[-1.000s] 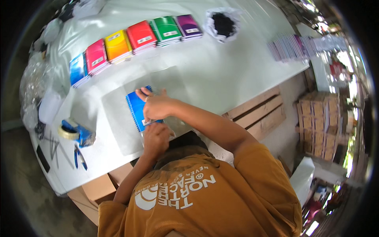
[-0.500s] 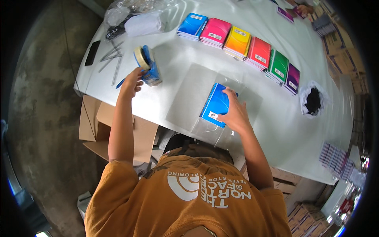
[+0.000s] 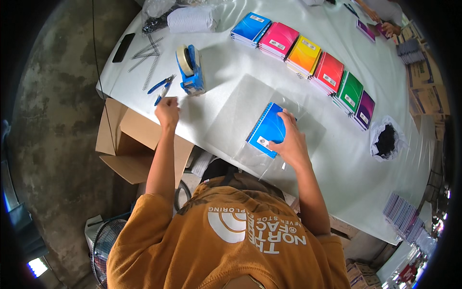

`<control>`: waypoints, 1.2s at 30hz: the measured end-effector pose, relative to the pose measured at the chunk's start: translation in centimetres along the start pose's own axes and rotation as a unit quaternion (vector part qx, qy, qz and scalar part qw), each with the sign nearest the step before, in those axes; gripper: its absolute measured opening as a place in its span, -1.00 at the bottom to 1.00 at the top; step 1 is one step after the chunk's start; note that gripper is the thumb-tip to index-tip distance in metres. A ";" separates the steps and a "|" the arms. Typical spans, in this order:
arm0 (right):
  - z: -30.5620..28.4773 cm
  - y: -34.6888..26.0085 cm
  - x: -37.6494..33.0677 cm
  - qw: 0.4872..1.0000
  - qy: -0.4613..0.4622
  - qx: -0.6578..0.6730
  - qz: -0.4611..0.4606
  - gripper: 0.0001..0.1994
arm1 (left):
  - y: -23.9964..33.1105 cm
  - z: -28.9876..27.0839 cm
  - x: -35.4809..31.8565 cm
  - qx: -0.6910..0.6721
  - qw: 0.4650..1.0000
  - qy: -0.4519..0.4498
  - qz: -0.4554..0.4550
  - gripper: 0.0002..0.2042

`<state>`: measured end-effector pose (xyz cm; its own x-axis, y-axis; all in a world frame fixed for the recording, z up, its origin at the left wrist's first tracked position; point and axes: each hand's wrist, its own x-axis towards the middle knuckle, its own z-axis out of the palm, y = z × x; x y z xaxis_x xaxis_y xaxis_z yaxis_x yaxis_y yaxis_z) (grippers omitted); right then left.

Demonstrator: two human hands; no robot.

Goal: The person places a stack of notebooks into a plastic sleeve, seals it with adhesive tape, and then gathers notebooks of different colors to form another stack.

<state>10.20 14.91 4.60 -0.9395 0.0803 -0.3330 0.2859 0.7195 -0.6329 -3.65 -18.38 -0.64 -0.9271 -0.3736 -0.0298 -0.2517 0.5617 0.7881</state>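
My right hand point(image 3: 291, 144) spans a blue spiral notebook point(image 3: 265, 129), thumb on the cover near its label and fingers at the far edge. The notebook lies on clear plastic film point(image 3: 231, 115) spread over the table. My left hand point(image 3: 168, 113) is over the table's near left edge, fingers curled together; whatever they may hold is too small to make out. Just beyond it lie blue-handled cutting pliers point(image 3: 166, 85), and to their right stands a blue tape dispenser point(image 3: 194, 85) with a roll of tape point(image 3: 184, 60).
Notebook stacks run across the table: blue point(image 3: 250, 29), pink point(image 3: 278, 39), yellow point(image 3: 304, 55), red point(image 3: 328, 72), green point(image 3: 349, 91), purple point(image 3: 365, 111). Wire spirals point(image 3: 151, 72) and a phone point(image 3: 123, 47) lie left. A white bag point(image 3: 386, 139) stands right. Another person's hand point(image 3: 391, 29) is far right.
My left hand has drawn back from the tape dispenser toward the near edge, uncovering the pliers. The right hand stays on the blue notebook. The whole view has shifted slightly.
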 end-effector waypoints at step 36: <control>3.4 0.6 2.2 0.856 0.423 0.280 -0.097 -0.54 | 10.5 10.0 -18.2 0.059 0.861 -0.112 0.492 -0.64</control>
<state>8.98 13.19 1.14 -0.7129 0.6373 0.2925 -0.0685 0.3518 -0.9336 7.80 1.64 2.01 -0.7350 0.4712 0.4876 0.6721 0.6015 0.4319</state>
